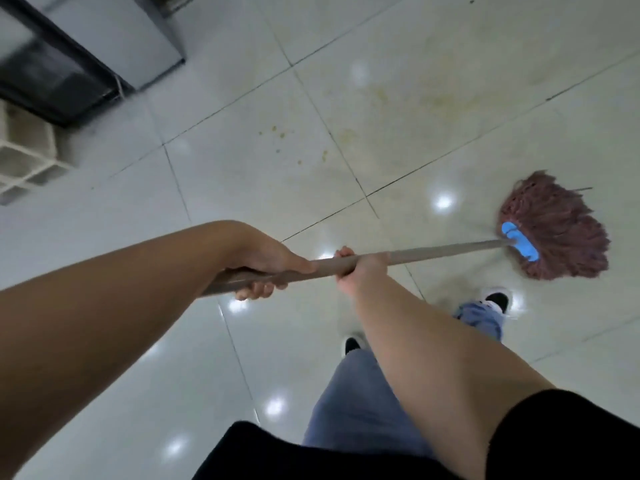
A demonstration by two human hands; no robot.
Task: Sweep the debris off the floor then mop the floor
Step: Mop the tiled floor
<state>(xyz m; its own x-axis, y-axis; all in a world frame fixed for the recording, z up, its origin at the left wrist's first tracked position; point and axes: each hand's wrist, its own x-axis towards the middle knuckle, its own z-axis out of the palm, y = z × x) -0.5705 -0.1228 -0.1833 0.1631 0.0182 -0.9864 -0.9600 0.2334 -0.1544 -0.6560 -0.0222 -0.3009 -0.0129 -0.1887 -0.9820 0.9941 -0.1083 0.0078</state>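
A mop with a grey handle (443, 249), a blue clamp (519, 244) and a dark red string head (561, 233) rests on the pale tiled floor (242, 168) at the right. My left hand (263, 263) grips the near end of the handle. My right hand (360, 268) grips it a little further along. Yellowish stains and small specks (298, 143) mark the tiles above the mop, from the centre toward the upper right.
A grey and black appliance (69, 53) stands at the upper left, with a white lattice rack (24, 157) below it. My feet in black and white shoes (495, 301) and blue trousers (360, 403) are just below the mop head.
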